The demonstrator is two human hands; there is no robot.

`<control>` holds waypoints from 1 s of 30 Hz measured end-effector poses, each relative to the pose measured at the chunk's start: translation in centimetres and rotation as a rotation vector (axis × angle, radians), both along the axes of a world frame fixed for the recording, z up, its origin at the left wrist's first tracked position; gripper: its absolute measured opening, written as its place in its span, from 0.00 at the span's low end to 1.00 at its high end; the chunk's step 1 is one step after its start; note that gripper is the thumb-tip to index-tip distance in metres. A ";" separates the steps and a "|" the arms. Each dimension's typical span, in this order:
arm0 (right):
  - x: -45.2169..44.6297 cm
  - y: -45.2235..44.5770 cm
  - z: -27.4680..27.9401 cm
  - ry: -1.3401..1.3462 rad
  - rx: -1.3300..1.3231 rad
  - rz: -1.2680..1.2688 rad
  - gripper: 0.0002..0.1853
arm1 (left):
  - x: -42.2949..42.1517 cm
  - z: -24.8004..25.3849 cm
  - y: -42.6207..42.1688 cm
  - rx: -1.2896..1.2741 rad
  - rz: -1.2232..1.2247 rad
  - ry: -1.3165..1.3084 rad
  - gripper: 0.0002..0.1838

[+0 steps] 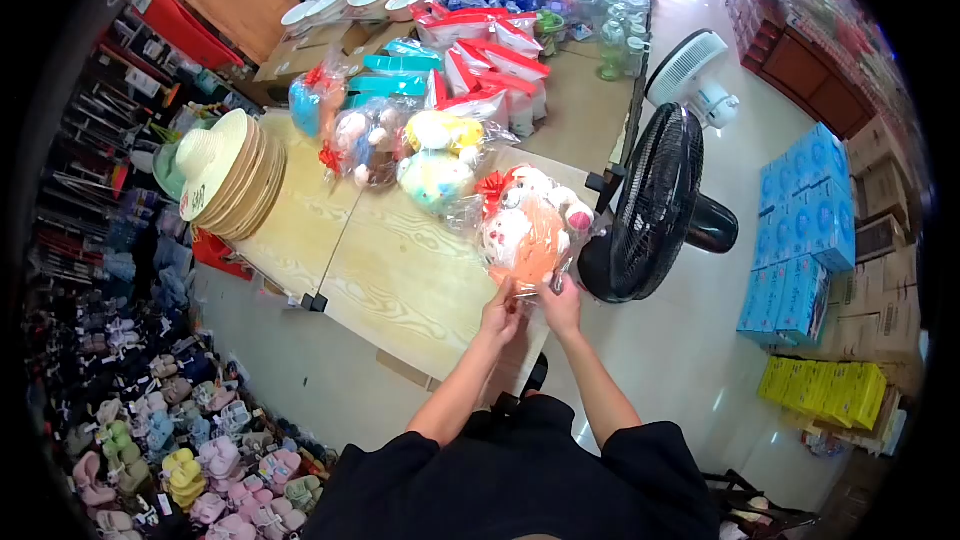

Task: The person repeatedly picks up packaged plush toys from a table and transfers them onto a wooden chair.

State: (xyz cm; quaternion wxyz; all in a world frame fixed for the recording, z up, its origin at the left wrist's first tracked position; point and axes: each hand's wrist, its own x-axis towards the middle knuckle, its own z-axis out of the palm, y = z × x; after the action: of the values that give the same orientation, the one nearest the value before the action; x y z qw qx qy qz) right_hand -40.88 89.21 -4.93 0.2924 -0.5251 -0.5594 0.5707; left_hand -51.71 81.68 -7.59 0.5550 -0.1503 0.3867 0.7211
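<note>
An orange and white plush toy in a clear plastic bag with a red bow lies at the table's right end, close to the black fan. My left hand is closed on the lower left edge of its bag. On the lower right edge, my right hand grips the same bag. Just beyond sits another bagged plush toy, yellow and pale green. Farther left are a bagged brown and pink plush and a bagged blue plush with red ribbon.
A stack of straw hats stands on the wooden table at left. Red and white packets lie behind the toys. A black fan borders the right side. Shoes fill the lower left; blue boxes are stacked right.
</note>
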 end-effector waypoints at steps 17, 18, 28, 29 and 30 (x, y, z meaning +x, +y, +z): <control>1.2 -23.7 1.8 0.163 0.008 -0.012 0.11 | -1.5 3.2 -18.6 0.373 -0.131 0.178 0.25; 1.4 -24.9 1.4 0.160 0.023 -0.006 0.11 | -1.4 4.2 -19.8 0.387 -0.131 0.196 0.25; 7.4 -36.1 3.6 0.131 0.015 -0.234 0.24 | -1.2 4.3 -27.1 0.539 -0.371 0.203 0.30; 9.1 -36.5 3.3 0.181 0.038 -0.337 0.27 | -0.7 5.1 -27.2 0.578 -0.391 0.179 0.30; 10.9 -37.0 3.1 0.233 0.061 -0.441 0.30 | -0.2 5.9 -27.4 0.624 -0.473 0.123 0.33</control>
State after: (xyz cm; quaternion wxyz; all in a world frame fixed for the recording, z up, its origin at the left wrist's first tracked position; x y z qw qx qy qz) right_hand -29.94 52.25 -1.84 0.4881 -0.5563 -0.4106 0.5327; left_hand -51.88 54.26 -1.64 0.7007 0.1624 0.2053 0.6638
